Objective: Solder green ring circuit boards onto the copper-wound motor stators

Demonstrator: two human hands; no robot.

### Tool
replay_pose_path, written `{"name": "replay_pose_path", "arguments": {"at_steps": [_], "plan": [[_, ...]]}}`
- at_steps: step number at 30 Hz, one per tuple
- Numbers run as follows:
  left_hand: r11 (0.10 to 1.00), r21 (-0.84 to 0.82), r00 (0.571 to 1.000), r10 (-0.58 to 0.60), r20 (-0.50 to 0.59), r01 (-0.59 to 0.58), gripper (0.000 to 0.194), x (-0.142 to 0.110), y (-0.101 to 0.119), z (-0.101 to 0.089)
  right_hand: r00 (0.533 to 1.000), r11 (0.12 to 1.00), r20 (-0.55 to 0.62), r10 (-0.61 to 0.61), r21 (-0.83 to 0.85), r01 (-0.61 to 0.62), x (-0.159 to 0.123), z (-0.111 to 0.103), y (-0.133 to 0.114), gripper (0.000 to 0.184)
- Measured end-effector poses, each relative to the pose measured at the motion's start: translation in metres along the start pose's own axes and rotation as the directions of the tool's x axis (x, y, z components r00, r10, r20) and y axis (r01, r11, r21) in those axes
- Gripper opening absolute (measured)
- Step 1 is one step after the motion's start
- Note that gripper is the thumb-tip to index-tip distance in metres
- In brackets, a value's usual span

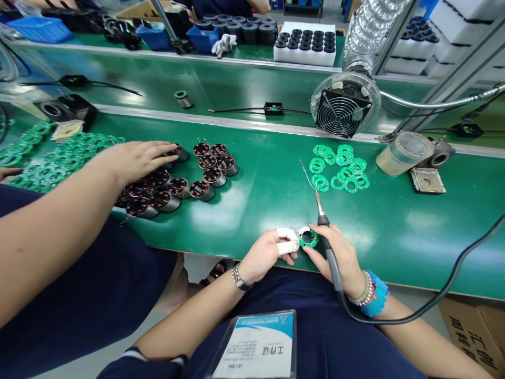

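Observation:
My left hand (272, 247), white tape or covers on two fingertips, pinches the left side of a small round part topped by a green ring-shaped circuit board (308, 238). My right hand (343, 255) grips a soldering iron (330, 258) whose tip points away from me, above the bench. Its thumb and a finger also touch the right side of the round part. Close to the iron's tip, a thin curved wire (306, 172) shows. Beyond the iron lie several loose green ring boards (343, 166). What sits beneath the held board is mostly hidden.
Left of me, a co-worker's hand (138, 160) rests over several copper-wound motor cores (161, 200). Many green boards (74, 158) lie farther left. A fume fan (342, 111) hangs at the back, a cloudy cup (404, 152) and sponge holder (428, 180) stand right. The iron's cable (445, 289) crosses my right forearm.

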State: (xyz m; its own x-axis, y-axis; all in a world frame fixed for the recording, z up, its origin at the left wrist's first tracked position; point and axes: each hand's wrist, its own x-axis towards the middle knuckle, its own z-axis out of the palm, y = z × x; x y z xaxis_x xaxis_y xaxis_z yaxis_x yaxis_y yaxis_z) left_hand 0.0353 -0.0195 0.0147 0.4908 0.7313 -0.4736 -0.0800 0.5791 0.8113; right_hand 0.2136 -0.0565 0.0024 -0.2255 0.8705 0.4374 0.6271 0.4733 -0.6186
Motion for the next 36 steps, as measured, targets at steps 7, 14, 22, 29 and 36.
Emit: {"name": "replay_pose_path", "arguments": {"at_steps": [7,14,22,29,36], "plan": [[0.995,0.093,0.999,-0.041,-0.023,0.043,0.013,0.002,0.004,-0.001,1.0,0.999,-0.002,-0.026,0.023,0.026,0.003,-0.006,-0.004,0.041],[0.987,0.149,0.998,-0.059,-0.03,0.063,0.01,0.004,0.006,0.001,0.993,0.98,0.008,-0.121,0.161,0.118,0.005,-0.045,-0.017,0.03],[0.986,0.159,0.998,-0.048,-0.048,0.056,0.008,0.004,0.004,0.001,0.989,0.972,0.111,-0.1,0.224,0.073,0.004,-0.056,-0.022,0.023],[0.988,0.146,0.998,-0.047,-0.049,0.054,0.008,0.005,0.004,0.001,0.987,0.971,0.123,-0.107,0.225,0.077,0.003,-0.055,-0.022,0.026],[0.988,0.142,0.997,-0.056,-0.049,0.063,0.007,0.006,0.003,0.001,0.992,0.972,0.084,-0.092,0.225,0.071,0.003,-0.061,-0.021,0.028]]}}
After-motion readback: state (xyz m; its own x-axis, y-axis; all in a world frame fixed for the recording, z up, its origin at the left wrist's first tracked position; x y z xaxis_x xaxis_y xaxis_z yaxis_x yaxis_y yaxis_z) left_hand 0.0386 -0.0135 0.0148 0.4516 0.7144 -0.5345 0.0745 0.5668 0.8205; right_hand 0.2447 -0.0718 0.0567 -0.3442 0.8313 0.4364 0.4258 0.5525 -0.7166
